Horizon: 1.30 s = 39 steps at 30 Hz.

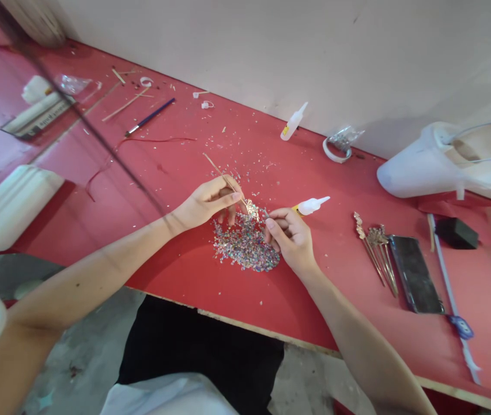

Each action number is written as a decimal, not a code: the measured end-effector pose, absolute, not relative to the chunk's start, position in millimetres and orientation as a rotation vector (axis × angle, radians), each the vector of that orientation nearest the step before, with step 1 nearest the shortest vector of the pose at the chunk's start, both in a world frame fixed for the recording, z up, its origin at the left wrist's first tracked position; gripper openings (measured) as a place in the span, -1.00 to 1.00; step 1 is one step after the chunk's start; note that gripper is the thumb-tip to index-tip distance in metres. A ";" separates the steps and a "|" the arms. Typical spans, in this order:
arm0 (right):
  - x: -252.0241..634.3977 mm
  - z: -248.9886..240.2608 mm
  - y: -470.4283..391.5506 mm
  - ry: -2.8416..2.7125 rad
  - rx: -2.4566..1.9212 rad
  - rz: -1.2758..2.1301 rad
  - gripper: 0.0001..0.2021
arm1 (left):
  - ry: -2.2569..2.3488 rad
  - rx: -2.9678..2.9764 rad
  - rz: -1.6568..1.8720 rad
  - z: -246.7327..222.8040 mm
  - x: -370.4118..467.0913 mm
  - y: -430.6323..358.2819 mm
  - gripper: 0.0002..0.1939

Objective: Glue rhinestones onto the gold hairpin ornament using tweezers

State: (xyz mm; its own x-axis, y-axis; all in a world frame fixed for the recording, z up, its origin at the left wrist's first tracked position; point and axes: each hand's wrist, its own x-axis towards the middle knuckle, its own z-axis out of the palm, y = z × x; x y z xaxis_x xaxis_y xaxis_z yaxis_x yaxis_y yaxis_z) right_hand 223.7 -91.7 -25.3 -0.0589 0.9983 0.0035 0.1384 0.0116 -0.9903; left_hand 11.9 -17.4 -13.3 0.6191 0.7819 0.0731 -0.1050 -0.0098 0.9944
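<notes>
Between thumb and fingers, my left hand holds a thin gold hairpin whose ornate head points toward my right hand. My right hand is pinched beside that head, on something small and thin that I cannot make out. Beneath both hands a pile of small glittering stones lies on the red table. A glue bottle with a white nozzle lies just behind my right hand, partly hidden by it.
Several gold hairpins and a phone lie at the right, near a black block. A translucent cup lies by the wall. Another glue bottle, a brush and a white case are farther off.
</notes>
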 end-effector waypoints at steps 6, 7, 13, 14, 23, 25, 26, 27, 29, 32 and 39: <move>224.8 -26.3 -91.9 -1.378 -1.262 1.203 -0.77 | 0.619 1.402 0.774 -11.6 12.2 -17.3 -0.80; 225.0 -26.4 -91.9 -1.385 -1.266 1.201 -0.77 | 0.619 1.397 0.774 -11.4 12.2 -17.4 -0.80; 225.3 -26.0 -92.1 -1.405 -1.263 1.198 -0.78 | 0.611 1.403 0.775 -12.5 12.0 -16.9 -0.78; 225.3 -25.9 -92.1 -1.403 -1.263 1.200 -0.79 | 0.612 1.405 0.775 -12.7 12.0 -16.9 -0.78; 225.7 -27.6 -91.8 -1.419 -1.266 1.196 -0.78 | 0.620 1.397 0.776 -11.5 12.5 -17.8 -0.76; 225.9 -27.8 -91.9 -1.422 -1.267 1.196 -0.78 | 0.628 1.395 0.773 -11.4 12.7 -17.7 -0.75; 226.0 -27.9 -92.0 -1.424 -1.265 1.196 -0.78 | 0.630 1.393 0.773 -11.4 12.8 -17.6 -0.75; 226.1 -27.9 -92.1 -1.426 -1.261 1.195 -0.79 | 0.630 1.392 0.773 -11.5 12.8 -17.4 -0.74; 226.3 -27.9 -92.3 -1.431 -1.256 1.192 -0.79 | 0.623 1.390 0.775 -11.7 12.9 -17.2 -0.75; 226.4 -28.2 -92.6 -1.433 -1.257 1.192 -0.79 | 0.619 1.393 0.777 -12.1 12.8 -17.2 -0.76; 227.1 -29.5 -92.2 -1.432 -1.251 1.195 -0.80 | 0.621 1.400 0.772 -13.3 12.5 -17.4 -0.75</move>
